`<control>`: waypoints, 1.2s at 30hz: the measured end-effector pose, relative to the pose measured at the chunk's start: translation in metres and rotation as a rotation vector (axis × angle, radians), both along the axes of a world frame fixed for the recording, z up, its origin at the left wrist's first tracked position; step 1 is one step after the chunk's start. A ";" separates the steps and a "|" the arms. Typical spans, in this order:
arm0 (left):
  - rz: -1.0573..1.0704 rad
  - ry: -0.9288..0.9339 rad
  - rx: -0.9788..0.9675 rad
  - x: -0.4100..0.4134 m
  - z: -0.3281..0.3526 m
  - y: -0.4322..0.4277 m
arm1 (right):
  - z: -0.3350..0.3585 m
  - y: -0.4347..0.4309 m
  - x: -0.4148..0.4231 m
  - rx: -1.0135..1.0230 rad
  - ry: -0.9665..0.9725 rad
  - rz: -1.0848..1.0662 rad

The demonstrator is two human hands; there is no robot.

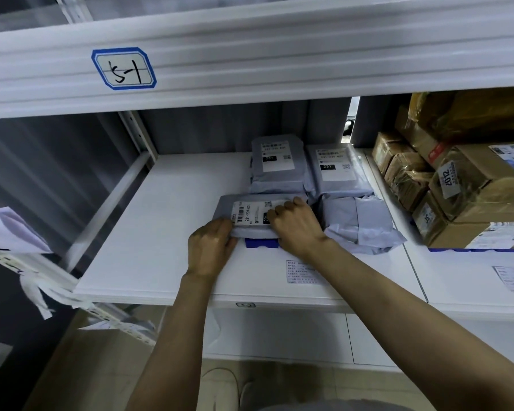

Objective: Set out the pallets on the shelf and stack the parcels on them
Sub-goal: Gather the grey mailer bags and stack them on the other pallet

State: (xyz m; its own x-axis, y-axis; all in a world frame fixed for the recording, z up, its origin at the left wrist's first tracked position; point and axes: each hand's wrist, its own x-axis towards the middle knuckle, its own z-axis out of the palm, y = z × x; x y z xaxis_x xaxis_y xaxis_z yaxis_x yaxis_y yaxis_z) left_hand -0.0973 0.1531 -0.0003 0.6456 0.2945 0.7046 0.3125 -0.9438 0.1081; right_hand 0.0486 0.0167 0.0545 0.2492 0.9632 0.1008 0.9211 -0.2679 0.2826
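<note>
**Both hands on the grey parcel at the front left of the pallet**

The flat grey plastic parcel (250,216) with a white label lies between the two hands. Its long side runs left to right, along the front of the white metal shelf (161,221). The left hand (211,246) holds the near left corner, with its fingers curled round the edge. The right hand (297,228) sits on top at the right end, with its fingers bent down over the label. Its thumb is hidden, so I cannot tell if it pinches from below.

A strip of the low blue plastic pallet (261,243) peeps out under the parcel's front edge, between the hands. So the parcel looks to be resting on the pallet's front left spot. Two flat grey bags (278,164) stand side by side behind it. A crumpled grey bag (359,221) lies just to its right.

I think the next move is a small one: slide the parcel straight back, away from the person, until it sits snug. The right hand is better placed to push. The brown cardboard boxes (457,188) are well off to the right.
</note>
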 end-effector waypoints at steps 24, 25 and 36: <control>-0.217 0.146 -0.086 0.040 -0.005 -0.036 | 0.014 -0.048 0.021 0.458 0.139 -0.383; -0.216 0.147 -0.083 0.040 -0.005 -0.037 | 0.017 -0.053 0.024 0.440 0.171 -0.485; -0.187 -0.060 -0.295 0.068 0.020 -0.078 | 0.013 -0.083 0.045 0.358 0.575 -0.861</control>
State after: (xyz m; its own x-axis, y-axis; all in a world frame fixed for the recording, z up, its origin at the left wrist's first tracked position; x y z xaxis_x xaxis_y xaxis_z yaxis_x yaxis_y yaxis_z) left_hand -0.0290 0.0746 0.0199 0.6677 0.3716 0.6450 0.1223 -0.9095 0.3974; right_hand 0.0937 -0.0660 0.0676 0.9242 0.3819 -0.0066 0.3553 -0.8658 -0.3525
